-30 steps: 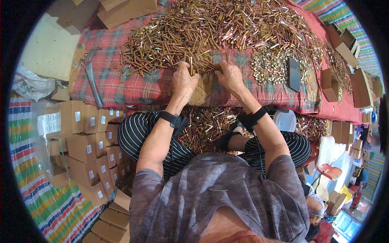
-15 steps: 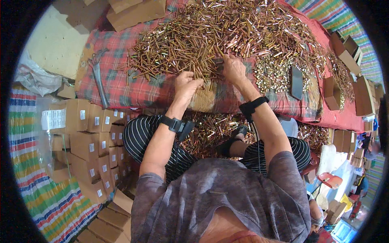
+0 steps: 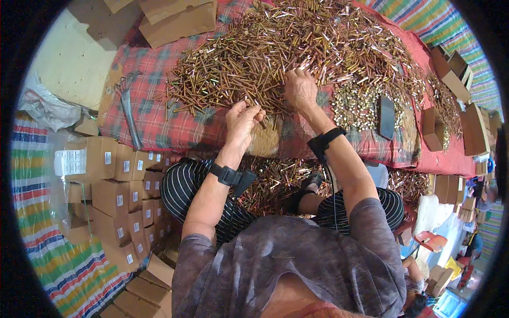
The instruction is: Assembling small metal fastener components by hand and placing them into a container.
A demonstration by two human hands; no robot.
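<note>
A broad heap of copper- and gold-coloured metal rods (image 3: 233, 69) lies on a red plaid cloth (image 3: 175, 127). At the heap's near edge my left hand (image 3: 242, 123) is closed, with the end of at least one rod showing at its fingertips. How many rods it holds is hidden. My right hand (image 3: 300, 89) is a little farther off, back of the hand up, fingers bent down onto the rods. What is under its fingertips is hidden. To the right of it lies a pile of small gold-coloured metal pieces (image 3: 352, 108).
A dark flat rectangular object (image 3: 386, 117) lies on the small pieces. At the left, a long metal tool (image 3: 130, 114) rests on the cloth. Stacked cardboard boxes (image 3: 114, 196) stand at lower left; open boxes (image 3: 433, 127) sit at right. More rods (image 3: 273, 183) lie below the cloth's edge.
My right hand has moved slightly left and turned more over the heap. My left hand has dropped a little toward me, and a rod end now shows below its fingers.
</note>
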